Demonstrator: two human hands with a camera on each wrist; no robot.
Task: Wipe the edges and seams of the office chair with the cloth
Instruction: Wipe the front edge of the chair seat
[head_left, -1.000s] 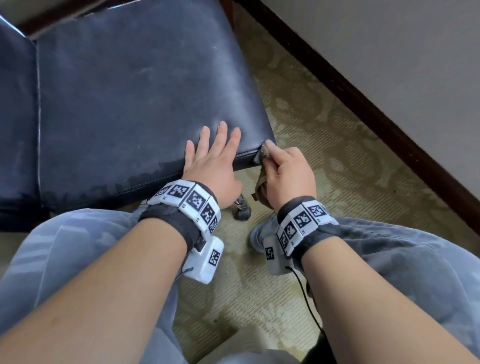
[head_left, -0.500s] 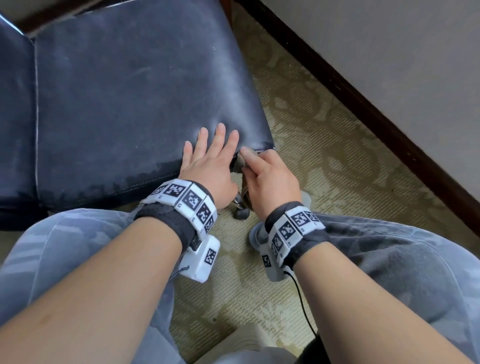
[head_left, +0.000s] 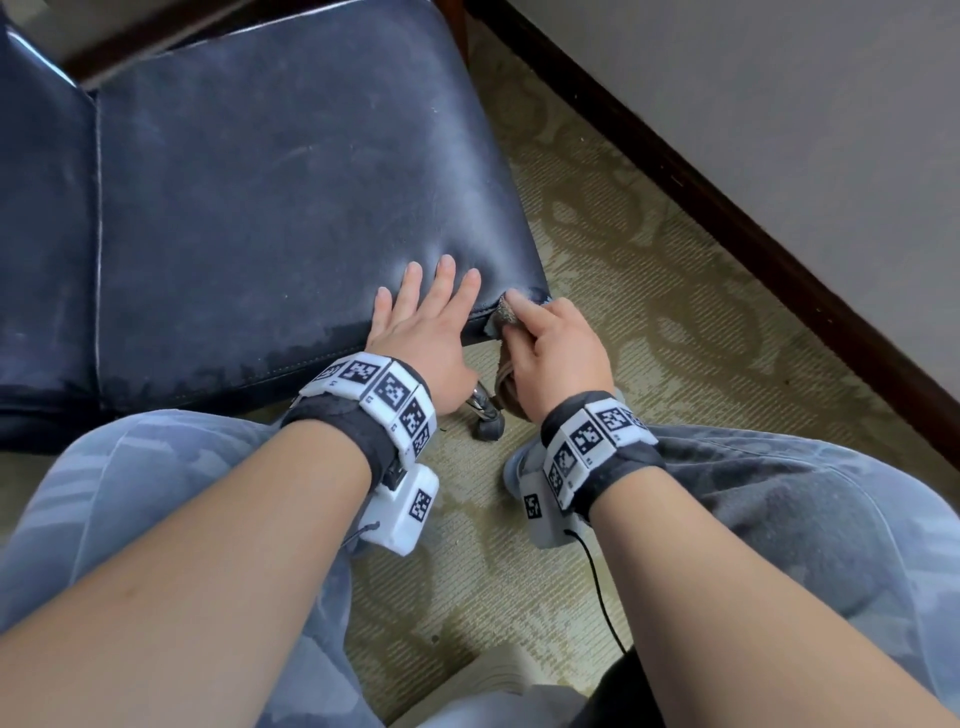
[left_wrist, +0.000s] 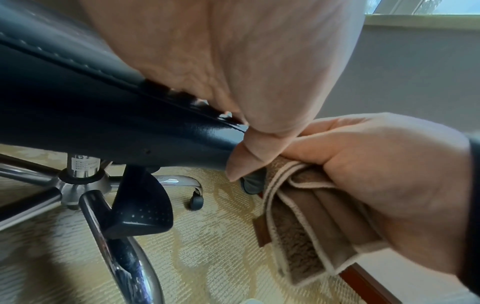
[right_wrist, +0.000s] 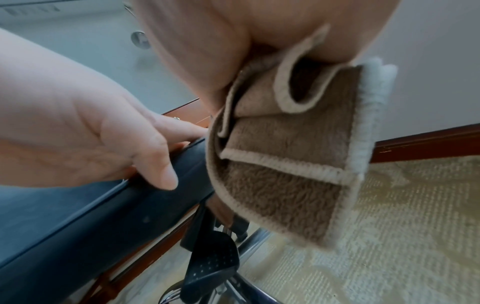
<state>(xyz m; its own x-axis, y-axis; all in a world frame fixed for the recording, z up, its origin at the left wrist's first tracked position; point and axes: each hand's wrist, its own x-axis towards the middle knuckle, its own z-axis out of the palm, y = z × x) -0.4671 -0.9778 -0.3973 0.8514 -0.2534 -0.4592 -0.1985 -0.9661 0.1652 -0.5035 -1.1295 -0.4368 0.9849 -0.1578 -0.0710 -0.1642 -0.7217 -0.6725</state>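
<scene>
The office chair's dark leather seat (head_left: 270, 208) fills the upper left of the head view, its stitched front edge (left_wrist: 85, 67) running under my hands. My left hand (head_left: 426, 322) lies flat on the seat near the front right corner, fingers straight, thumb hanging over the edge (left_wrist: 241, 162). My right hand (head_left: 550, 348) grips a folded brown cloth (right_wrist: 285, 164) with pale trim and presses it against the worn front right corner (head_left: 524, 304). Most of the cloth (left_wrist: 306, 222) hangs below my fist.
Under the seat are the chrome star base (left_wrist: 85, 185), a black lever paddle (left_wrist: 140, 209) and a caster (head_left: 488, 428). Patterned beige carpet (head_left: 649, 291) lies to the right, bounded by a dark wood skirting board (head_left: 727, 208) and wall. My knees (head_left: 779, 519) are below.
My right hand slid with the cloth left along the front edge, then back right toward the corner. The left hand stayed flat on the seat.
</scene>
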